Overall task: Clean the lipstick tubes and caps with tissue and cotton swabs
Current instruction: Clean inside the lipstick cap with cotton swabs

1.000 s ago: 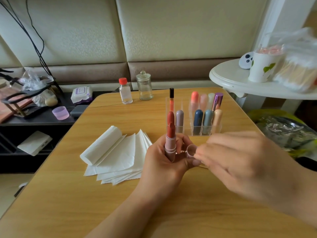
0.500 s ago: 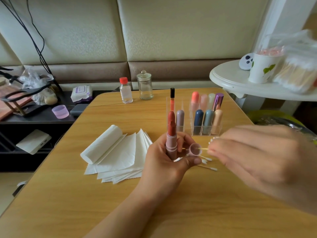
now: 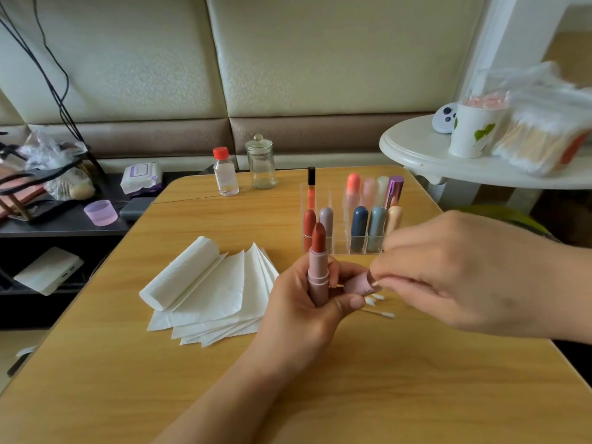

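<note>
An open lipstick [image 3: 318, 270] is held upright in the left hand [image 3: 307, 302], with its pink cap [image 3: 358, 282] pinched alongside. A cotton swab, mostly hidden, appears pinched by the right hand [image 3: 455, 277] at the cap's mouth. The exposed bullet could be smeared if bumped.

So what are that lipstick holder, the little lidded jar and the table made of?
The lipstick holder looks like clear acrylic or similar hard plastic: the tubes show through its thin, straight walls. The lidded jar seems glass, transparent and glossy with a knobbed lid. The table shows a light wood grain, smooth; possibly laminate rather than solid wood.
</note>
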`<state>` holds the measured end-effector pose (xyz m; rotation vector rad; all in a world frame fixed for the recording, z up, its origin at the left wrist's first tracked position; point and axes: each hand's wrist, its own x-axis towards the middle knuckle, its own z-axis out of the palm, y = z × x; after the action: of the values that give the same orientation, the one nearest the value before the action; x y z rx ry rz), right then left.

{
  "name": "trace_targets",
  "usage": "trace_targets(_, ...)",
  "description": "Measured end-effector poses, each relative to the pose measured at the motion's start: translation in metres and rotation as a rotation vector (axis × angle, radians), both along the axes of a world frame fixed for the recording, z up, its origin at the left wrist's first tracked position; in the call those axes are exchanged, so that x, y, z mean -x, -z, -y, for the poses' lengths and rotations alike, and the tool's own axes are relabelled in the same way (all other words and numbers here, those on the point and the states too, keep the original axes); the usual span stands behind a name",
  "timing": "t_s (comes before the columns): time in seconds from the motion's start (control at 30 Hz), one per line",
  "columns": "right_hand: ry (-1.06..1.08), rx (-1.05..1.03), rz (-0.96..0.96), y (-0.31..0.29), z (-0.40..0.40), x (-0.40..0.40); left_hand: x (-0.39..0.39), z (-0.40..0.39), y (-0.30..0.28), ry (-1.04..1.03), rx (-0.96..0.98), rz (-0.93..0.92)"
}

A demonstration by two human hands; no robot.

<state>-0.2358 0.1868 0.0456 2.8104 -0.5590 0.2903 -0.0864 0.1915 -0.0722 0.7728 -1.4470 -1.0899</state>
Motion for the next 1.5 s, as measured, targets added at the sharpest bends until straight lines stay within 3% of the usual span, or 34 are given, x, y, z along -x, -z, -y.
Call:
trace_targets(0.03, 0.092, -0.035, 0.021, 0.012, -0.005, 0.017, 0.000, 0.000, 0.000, 0.001, -0.002, -0.006)
trace_targets(0.07, 0.133, -0.045, 0.185, 0.022, 0.008, 0.036, 0.000, -0.001, -0.001, 0.002, -0.007, -0.017)
trace_targets(0.17, 0.221, -0.121, 0.134, 0.036, 0.003, 0.044, -0.003, 0.000, -0.002, -0.022, 0.003, -0.002)
trace_targets(0.27, 0.208, -0.207, 0.299, 0.039, 0.008, 0.041, -0.002, 0.000, -0.002, -0.028, 0.021, 0.046)
trace_targets(0.5, 0.268, -0.278, 0.406, 0.054, 0.012, 0.049, -0.002, -0.001, -0.005, -0.006, 0.016, 0.046)
trace_targets(0.73, 0.301, -0.324, 0.436, 0.060, 0.012, 0.051, -0.003, 0.002, 0.000, -0.040, -0.010, 0.133)
trace_targets(1.4, 0.324, -0.390, 0.477, 0.074, 0.010, 0.056, -0.003, 0.001, -0.006, -0.028, -0.043, 0.161)
trace_targets(1.5, 0.327, -0.412, 0.552, 0.077, 0.011, 0.058, -0.002, 0.001, -0.006, -0.014, -0.055, 0.182)
